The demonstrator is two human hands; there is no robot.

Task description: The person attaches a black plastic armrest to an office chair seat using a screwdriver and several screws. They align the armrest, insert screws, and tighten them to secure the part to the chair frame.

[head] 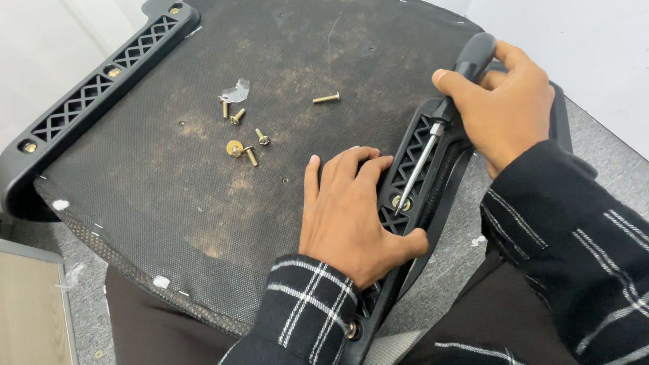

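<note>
At 10 o'clock a black armrest (96, 81) is bolted to the seat base (185, 195), with loose bolts (246, 131) at centre. The left hand (351, 215) presses flat, fingers spread, on the second armrest (416, 159). At 2 o'clock the right hand (505, 104) grips a screwdriver (445, 129), its tip on a bolt (398, 203).

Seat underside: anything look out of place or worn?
Yes. The seat underside fabric is blotched with brownish patches, and loose brass bolts lie scattered mid-panel beside a torn plastic scrap. The screwdriver sits properly on its bolt.
</note>
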